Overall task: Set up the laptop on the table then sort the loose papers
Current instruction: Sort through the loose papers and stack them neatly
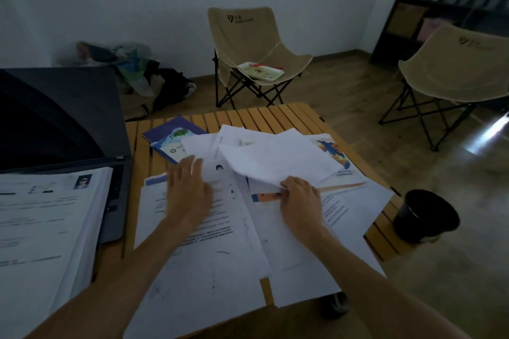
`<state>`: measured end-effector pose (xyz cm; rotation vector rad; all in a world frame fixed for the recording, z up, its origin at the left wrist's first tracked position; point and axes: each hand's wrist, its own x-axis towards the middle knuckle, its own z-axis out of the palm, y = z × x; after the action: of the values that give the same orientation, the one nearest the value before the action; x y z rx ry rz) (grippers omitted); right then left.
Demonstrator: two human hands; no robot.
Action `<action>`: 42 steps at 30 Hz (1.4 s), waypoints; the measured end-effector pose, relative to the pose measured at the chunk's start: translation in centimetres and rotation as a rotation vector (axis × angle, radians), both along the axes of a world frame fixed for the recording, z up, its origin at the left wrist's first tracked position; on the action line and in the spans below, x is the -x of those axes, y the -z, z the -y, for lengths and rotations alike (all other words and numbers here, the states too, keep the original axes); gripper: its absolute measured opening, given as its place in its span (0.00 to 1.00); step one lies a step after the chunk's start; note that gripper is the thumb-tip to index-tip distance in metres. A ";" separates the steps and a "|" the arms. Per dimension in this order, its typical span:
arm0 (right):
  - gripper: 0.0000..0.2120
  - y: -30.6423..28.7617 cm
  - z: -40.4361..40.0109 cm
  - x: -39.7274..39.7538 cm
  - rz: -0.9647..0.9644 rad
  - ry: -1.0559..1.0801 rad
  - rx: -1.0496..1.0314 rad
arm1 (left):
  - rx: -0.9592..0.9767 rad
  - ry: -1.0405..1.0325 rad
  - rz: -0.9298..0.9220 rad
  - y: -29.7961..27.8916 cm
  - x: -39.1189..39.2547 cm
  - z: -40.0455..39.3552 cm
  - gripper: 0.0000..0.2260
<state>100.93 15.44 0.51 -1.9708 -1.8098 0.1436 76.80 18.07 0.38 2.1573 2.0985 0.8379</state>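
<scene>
Slatted wooden table (275,115) in dim room, wood floor, pale wall.

Head view: laptop (63,118) at table's left, lid open, screen dark; stack of sorted papers (46,217) lies on keyboard. Loose papers (209,250) white, printed, overlapping across table centre. Two booklets: blue booklet (170,137) far left, orange booklet (334,154) far right.

Left hand (188,190) flat, fingers straight, pressing on papers. Right hand (300,198) pinches lifted sheet (278,159) at near edge.

Two folding chairs: near chair (248,44) holds tray (261,70); second chair (457,71) at right. One black bin (425,215) on floor beside table; contents not visible.
</scene>
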 end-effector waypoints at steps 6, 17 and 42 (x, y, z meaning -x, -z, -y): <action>0.10 -4.6 1.7 -2.7 -0.123 -0.184 -0.011 | -0.093 0.387 0.037 -4.7 -5.0 0.6 0.23; 0.11 -9.9 3.0 -7.8 -1.175 -0.260 0.191 | 0.172 0.100 0.736 -15.3 3.5 1.9 0.12; 0.21 -3.9 -4.7 -4.6 -0.059 0.184 0.350 | 0.420 -0.169 0.587 -3.8 7.9 7.6 0.06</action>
<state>105.56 20.18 4.44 -2.3322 -1.6421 0.4826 68.91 10.44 4.15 1.3383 1.9331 0.8168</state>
